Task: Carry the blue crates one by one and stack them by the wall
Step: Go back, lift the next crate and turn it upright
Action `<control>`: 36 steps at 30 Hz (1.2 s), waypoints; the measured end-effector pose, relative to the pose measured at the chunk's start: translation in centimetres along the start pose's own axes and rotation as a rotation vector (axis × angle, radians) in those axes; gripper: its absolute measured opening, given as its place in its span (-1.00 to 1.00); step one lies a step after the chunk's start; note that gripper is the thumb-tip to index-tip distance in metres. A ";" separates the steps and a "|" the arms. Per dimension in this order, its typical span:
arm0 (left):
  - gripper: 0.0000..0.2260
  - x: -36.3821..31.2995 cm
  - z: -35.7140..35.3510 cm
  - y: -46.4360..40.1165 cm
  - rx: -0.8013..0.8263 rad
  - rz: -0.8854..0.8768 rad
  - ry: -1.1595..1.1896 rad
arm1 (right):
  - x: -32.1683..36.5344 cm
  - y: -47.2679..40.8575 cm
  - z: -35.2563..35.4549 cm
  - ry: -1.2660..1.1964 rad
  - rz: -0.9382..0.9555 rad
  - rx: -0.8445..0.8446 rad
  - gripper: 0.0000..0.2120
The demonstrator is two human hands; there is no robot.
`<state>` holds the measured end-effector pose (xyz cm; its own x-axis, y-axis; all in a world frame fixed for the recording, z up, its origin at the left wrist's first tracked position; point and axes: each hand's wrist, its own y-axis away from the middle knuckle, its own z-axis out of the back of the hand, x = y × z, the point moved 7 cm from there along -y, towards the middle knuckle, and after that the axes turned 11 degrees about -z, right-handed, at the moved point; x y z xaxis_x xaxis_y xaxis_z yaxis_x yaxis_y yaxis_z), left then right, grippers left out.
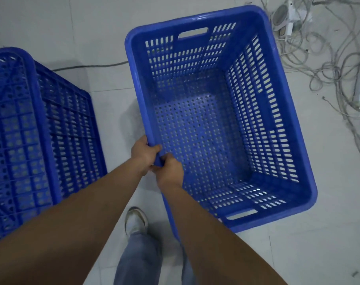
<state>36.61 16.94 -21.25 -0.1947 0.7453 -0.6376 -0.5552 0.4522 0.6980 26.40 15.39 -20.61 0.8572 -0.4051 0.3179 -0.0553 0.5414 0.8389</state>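
Both hands, the left hand (144,154) and right hand (169,170), clench the near-left rim of the open blue crate (267,112), side by side and touching. It stands upright with slotted walls, a perforated floor and two handle cutouts (one at each end). Two crates show in all; the second crate (39,140) sits well left. Between them runs bare tiled floor (111,112), while tangled cables (323,64) crowd the right.

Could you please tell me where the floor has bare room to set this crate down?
Bare tile lies between the held crate and the overturned crate, and beyond both. The tangled cables crowd the right.
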 end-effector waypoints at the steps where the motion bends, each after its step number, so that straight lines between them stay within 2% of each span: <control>1: -0.69 0.1 0.0 -0.1 0.023 -0.016 -0.037 | -0.1 0.1 -0.1 0.049 0.018 -0.003 -0.69; 4: -0.63 -0.5 0.0 -0.7 0.138 -0.080 -0.182 | 0.4 0.4 0.2 0.202 0.091 -0.042 -0.60; 6: -0.47 -1.8 0.5 -1.3 0.167 -0.197 -0.350 | 0.5 0.6 0.1 0.188 0.069 0.014 -0.61; 8: -0.15 -3.7 1.0 -1.9 0.157 -0.387 -0.669 | 0.8 0.7 0.1 0.234 0.078 0.034 -0.57; 10: 0.06 -5.4 0.7 -2.0 0.194 -0.583 -1.143 | 1.0 0.8 -0.1 0.371 0.123 0.026 -0.50; 13: -0.02 -6.5 -1.3 -2.2 0.395 -0.827 -1.671 | 0.9 0.9 -0.5 0.517 0.166 0.019 -0.42; 15: -0.15 -6.4 -1.7 -2.8 0.575 -0.797 -1.862 | 0.3 1.0 -1.1 0.549 0.149 0.053 -0.38; 18: -0.16 -6.8 -1.2 -4.0 0.689 -0.696 -2.042 | -2.5 1.1 -2.3 0.567 0.046 0.108 -0.34; 20: -0.11 -7.2 -1.2 -4.4 0.712 -0.670 -2.112 | -5.3 1.6 -2.9 0.543 -0.057 0.168 -0.33; 23: -0.12 -7.7 -1.0 -4.8 0.745 -0.641 -2.133 | -8.2 2.0 -3.6 0.579 -0.107 0.192 -0.33; 26: -0.27 -8.1 -0.8 -4.7 0.765 -0.697 -2.106 | -9.1 2.0 -3.8 0.546 -0.103 0.168 -0.40; 29: -0.41 -7.9 -0.8 -4.3 0.765 -0.741 -2.054 | -9.6 2.1 -3.2 0.631 -0.081 0.132 -0.43; 36: -0.47 -5.8 -0.8 -3.0 0.726 -0.700 -1.931 | -12.0 1.7 -0.5 0.692 -0.057 0.161 -0.48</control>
<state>38.81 10.84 -19.88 0.9337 -0.3504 -0.0732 0.2538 0.5037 0.8258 16.28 21.52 -23.15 0.9864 0.1599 -0.0367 -0.0301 0.3958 0.9178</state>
